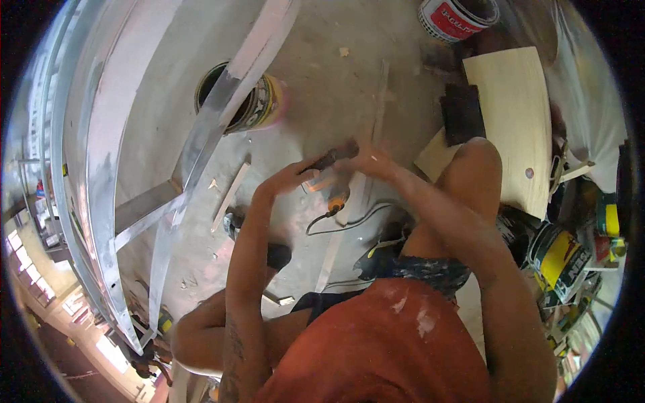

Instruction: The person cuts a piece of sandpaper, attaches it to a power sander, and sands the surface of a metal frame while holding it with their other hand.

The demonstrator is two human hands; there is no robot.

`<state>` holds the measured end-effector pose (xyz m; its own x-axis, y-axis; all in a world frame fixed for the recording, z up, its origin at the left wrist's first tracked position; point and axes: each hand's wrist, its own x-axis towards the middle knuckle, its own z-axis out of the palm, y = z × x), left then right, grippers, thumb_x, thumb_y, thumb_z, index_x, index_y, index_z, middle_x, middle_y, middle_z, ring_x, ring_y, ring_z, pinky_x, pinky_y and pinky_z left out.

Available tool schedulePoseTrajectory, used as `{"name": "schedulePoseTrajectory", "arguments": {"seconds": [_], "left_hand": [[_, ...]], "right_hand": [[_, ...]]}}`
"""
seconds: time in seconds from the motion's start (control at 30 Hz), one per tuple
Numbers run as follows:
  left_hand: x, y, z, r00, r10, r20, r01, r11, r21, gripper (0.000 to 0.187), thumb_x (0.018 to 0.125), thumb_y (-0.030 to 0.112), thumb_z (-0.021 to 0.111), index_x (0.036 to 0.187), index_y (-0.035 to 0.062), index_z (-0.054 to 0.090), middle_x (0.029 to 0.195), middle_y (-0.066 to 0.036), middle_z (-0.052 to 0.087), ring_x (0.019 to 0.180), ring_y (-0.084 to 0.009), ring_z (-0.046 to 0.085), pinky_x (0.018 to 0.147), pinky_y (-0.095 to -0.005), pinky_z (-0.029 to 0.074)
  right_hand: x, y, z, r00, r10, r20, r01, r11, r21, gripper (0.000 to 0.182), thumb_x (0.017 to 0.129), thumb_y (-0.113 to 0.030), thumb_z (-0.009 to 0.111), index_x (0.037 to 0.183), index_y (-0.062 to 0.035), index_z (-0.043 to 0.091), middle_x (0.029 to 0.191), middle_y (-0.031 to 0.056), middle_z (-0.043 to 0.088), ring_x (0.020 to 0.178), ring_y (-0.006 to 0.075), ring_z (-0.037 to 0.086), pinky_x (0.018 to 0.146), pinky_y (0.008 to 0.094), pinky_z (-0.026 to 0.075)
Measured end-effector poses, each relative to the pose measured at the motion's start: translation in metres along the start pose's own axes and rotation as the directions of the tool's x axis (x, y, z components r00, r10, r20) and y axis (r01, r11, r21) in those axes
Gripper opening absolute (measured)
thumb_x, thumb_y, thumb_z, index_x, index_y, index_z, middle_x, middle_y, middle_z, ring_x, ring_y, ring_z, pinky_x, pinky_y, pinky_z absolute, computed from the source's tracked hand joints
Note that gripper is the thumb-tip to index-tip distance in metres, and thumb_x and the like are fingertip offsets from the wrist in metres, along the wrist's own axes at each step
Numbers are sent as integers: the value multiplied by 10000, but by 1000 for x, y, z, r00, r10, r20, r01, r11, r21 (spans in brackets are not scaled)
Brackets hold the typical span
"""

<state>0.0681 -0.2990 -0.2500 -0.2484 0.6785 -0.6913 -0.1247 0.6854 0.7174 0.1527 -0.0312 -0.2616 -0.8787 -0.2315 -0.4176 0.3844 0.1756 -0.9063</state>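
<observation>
Concrete floor [329, 80]: metal frame [213, 107] overlaps bucket [270, 101]; left grip [295, 178] clasps dark object [326, 160], right grip [373, 162] unclear.

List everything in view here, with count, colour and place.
Metal frame: 1, grey and pinkish, left
Open bucket: 1, yellowish label, behind a frame bar
Label bucket: 1, white and red, top right
Tub: 1, yellow and black, right; clutter around it uncountable
Wood panel: 1 large, pale, right
Square piece: 1, black, on the panel's left edge
Wood strip: 1, pale, floor, left of the hands
Tool part: 1, orange, below the hands, beside a dark cord
Gripped item: 1, dark, blurred, between the hands
Floor: grey
Shirt: 1, orange-red, bottom centre
Left hand: 1, fingers on the gripped item
Right hand: 1, blurred, beside it
</observation>
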Motion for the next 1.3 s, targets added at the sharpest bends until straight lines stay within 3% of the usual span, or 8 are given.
{"name": "schedulePoseTrajectory", "arguments": {"seconds": [0.07,0.17,0.23,0.47,0.73,0.93,1.17,1.3], "left_hand": [[4,-2,-2,993,117,3,-116,990,-74,679,1045,433,576,1629,171,349,1614,-138,444,1474,-280,411,1225,-389,289],[8,-3,-4,991,130,21,-129,991,-42,673,1049,394,576,1635,169,333,1628,-129,426,1483,-260,395,1227,-382,282],[8,-2,-6,993,117,34,-116,993,-19,671,1052,371,574,1638,162,324,1633,-122,418,1487,-254,386,1229,-379,278],[4,4,-1,998,61,12,-61,997,-43,673,1061,317,572,1643,119,297,1627,-115,423,1489,-244,382,1231,-370,269],[3,6,4,996,90,-8,-91,986,-141,691,1050,330,601,1632,88,316,1619,-113,435,1482,-224,383,1233,-367,261],[3,10,3,997,64,-31,-67,992,-108,670,1047,312,612,1623,96,345,1596,-108,468,1455,-220,418,1222,-370,285],[3,4,7,995,84,-59,-93,981,-173,676,1037,291,619,1630,126,339,1571,-116,500,1437,-228,451,1210,-370,310],[10,-16,5,996,82,-45,-89,976,-199,681,1032,299,620,1625,109,344,1574,-126,495,1441,-234,450,1209,-372,313]], "right_hand": [[-15,-3,5,987,107,-120,-108,994,-1,483,955,-402,721,1227,-4,696,1131,119,750,939,242,700,893,391,556],[-23,-3,12,927,339,163,-364,918,160,488,988,-413,681,1175,37,693,1094,123,753,884,230,690,838,390,561],[-22,-4,14,982,142,121,-149,988,44,423,1023,-401,631,1179,-12,691,907,79,694,865,172,663,778,353,552],[-22,4,20,997,-59,41,62,994,-91,351,1054,-326,559,1102,-2,685,860,115,703,799,198,668,753,388,533],[-11,11,17,985,-138,99,158,958,-238,290,1033,-312,591,1010,-32,660,951,231,699,896,440,690,787,539,509],[-1,27,13,944,-298,143,323,923,-208,225,1007,-252,616,1027,-35,672,897,229,701,844,434,693,773,525,519],[4,3,-11,945,-182,270,248,940,-234,243,974,-264,666,1030,-29,694,905,200,720,840,376,705,762,491,532],[16,2,-23,950,-101,295,193,932,-305,524,912,-375,751,1260,-9,611,1194,207,677,1108,371,664,953,464,513]]}}
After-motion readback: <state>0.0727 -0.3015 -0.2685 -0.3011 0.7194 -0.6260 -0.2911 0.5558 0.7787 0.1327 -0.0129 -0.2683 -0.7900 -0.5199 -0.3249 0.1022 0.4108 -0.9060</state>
